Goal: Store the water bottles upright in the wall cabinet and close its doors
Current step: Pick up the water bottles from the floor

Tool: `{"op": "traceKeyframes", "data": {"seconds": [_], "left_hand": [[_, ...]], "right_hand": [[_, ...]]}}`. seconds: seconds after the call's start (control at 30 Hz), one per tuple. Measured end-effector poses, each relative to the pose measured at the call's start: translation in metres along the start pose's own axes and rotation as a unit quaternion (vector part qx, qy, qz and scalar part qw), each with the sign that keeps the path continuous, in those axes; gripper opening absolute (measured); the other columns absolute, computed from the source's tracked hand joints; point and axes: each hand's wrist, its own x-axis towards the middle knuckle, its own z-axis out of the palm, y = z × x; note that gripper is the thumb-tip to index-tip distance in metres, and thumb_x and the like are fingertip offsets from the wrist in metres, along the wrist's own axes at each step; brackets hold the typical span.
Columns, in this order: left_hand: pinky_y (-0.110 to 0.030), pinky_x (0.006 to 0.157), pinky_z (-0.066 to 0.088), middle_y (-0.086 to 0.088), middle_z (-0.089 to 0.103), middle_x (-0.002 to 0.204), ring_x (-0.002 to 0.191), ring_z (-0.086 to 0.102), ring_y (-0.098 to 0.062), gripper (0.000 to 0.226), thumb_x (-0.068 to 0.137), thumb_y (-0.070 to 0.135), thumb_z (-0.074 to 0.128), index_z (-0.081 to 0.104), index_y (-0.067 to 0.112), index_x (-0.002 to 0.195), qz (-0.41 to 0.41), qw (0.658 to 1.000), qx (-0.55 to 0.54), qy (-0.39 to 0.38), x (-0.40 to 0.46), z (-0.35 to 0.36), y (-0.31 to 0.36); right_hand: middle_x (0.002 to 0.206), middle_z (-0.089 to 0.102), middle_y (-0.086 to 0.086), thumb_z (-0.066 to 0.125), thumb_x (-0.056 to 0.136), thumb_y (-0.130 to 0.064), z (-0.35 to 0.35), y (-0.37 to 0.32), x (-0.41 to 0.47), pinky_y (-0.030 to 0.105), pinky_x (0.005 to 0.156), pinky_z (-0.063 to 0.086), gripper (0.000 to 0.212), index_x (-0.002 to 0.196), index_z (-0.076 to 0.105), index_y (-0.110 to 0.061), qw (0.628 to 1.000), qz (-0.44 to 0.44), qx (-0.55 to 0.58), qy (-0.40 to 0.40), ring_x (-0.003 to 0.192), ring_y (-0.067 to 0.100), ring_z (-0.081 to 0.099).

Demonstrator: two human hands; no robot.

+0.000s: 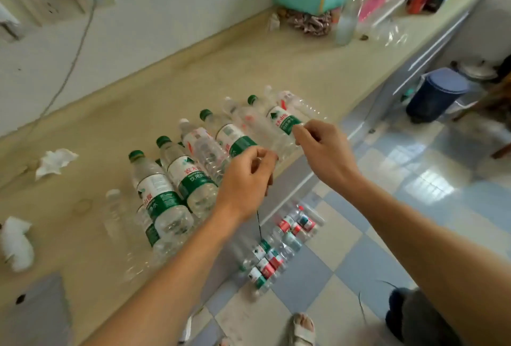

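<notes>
Head view: I see the water bottles [177, 179] lying in a row along the counter [193, 69] front edge, green and white caps toward the wall. Left hand [246, 177] curled over the row's middle; right hand [323, 149] curled at a green-labelled bottle [282, 121]. I cannot tell whether either actually grips. More bottles on floor [273, 251].

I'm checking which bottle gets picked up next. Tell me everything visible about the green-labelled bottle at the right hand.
The green-labelled bottle is clear plastic with a green cap and a white-and-green label with red characters. It lies on its side on the beige counter, cap toward the wall, in the row of bottles. The right hand has its fingertips at its label; the grip is unclear.
</notes>
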Motion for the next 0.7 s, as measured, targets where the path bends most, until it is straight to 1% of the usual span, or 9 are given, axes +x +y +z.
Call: {"op": "traceKeyframes", "data": {"seconds": [0.03,0.1,0.17,0.23,0.33,0.4,0.53,0.63,0.7], "left_hand": [[-0.020,0.047,0.041,0.006,0.061,0.061,0.052,0.056,-0.009,0.022,0.102,0.038,0.054,0.066,0.022,0.095,-0.013,1.000,0.001,-0.025,-0.005,0.013,-0.022],[-0.022,0.049,0.047,0.008,0.066,0.067,0.058,0.062,-0.009,0.019,0.097,0.042,0.055,0.066,0.027,0.094,-0.050,0.997,0.006,-0.058,-0.015,0.036,-0.069],[-0.036,0.058,0.057,0.009,0.069,0.074,0.068,0.067,-0.013,0.016,0.094,0.044,0.055,0.065,0.032,0.092,-0.096,0.992,0.019,-0.082,-0.021,0.057,-0.117],[-0.050,0.073,0.060,0.008,0.069,0.078,0.077,0.068,-0.018,0.014,0.098,0.039,0.058,0.065,0.031,0.089,-0.144,0.985,0.042,-0.087,-0.023,0.077,-0.169],[-0.052,0.082,0.058,0.004,0.071,0.086,0.087,0.069,-0.023,0.014,0.098,0.034,0.059,0.065,0.025,0.089,-0.241,0.966,0.070,-0.066,-0.025,0.102,-0.255],[-0.052,0.084,0.058,-0.001,0.071,0.091,0.087,0.069,-0.025,0.013,0.098,0.033,0.060,0.064,0.023,0.090,-0.300,0.949,0.088,-0.046,-0.026,0.116,-0.315],[-0.051,0.087,0.057,-0.004,0.069,0.094,0.092,0.067,-0.028,0.012,0.096,0.031,0.063,0.062,0.020,0.090,-0.368,0.923,0.108,0.004,-0.023,0.147,-0.434],[-0.050,0.085,0.059,0.001,0.065,0.088,0.078,0.065,-0.018,0.015,0.097,0.030,0.064,0.059,0.017,0.094,-0.413,0.904,0.099,0.050,-0.023,0.166,-0.517],[-0.046,0.079,0.061,-0.005,0.064,0.089,0.074,0.061,-0.016,0.016,0.097,0.030,0.065,0.057,0.017,0.092,-0.447,0.886,0.084,0.084,-0.025,0.175,-0.567]], "right_hand": [[0.060,0.053,0.008,0.053,0.098,-0.033,0.005,0.022,-0.011,0.022,0.049,0.036,0.042,0.076,0.061,0.001,1.000,0.030,-0.002,0.001,0.051,0.012,0.041],[0.072,0.065,0.016,0.054,0.098,-0.030,0.020,0.066,-0.030,0.038,0.058,0.051,0.036,0.080,0.067,-0.002,0.996,0.089,0.006,0.001,0.062,0.030,0.058],[0.080,0.068,0.020,0.054,0.099,-0.029,0.038,0.113,-0.049,0.050,0.067,0.056,0.033,0.084,0.068,-0.003,0.989,0.145,0.020,-0.007,0.075,0.039,0.065],[0.083,0.070,0.019,0.054,0.100,-0.030,0.057,0.162,-0.066,0.054,0.071,0.058,0.032,0.087,0.069,-0.005,0.980,0.199,0.019,-0.021,0.080,0.039,0.067],[0.084,0.071,0.018,0.054,0.101,-0.027,0.088,0.237,-0.084,0.053,0.072,0.059,0.030,0.089,0.069,-0.005,0.961,0.271,0.022,-0.045,0.082,0.039,0.068],[0.087,0.070,0.019,0.053,0.102,-0.027,0.111,0.290,-0.092,0.054,0.076,0.059,0.028,0.090,0.068,-0.006,0.948,0.309,0.023,-0.068,0.085,0.040,0.068],[0.090,0.068,0.006,0.053,0.102,-0.027,0.161,0.396,-0.104,0.051,0.086,0.058,0.016,0.091,0.061,-0.019,0.931,0.349,0.016,-0.107,0.086,0.027,0.067],[0.089,0.068,0.002,0.054,0.101,-0.025,0.202,0.469,-0.114,0.049,0.085,0.059,0.013,0.093,0.062,-0.019,0.918,0.374,0.005,-0.130,0.085,0.023,0.066],[0.090,0.068,0.002,0.055,0.100,-0.026,0.231,0.510,-0.121,0.048,0.084,0.059,0.013,0.096,0.064,-0.017,0.911,0.386,-0.001,-0.145,0.085,0.022,0.067]]}}
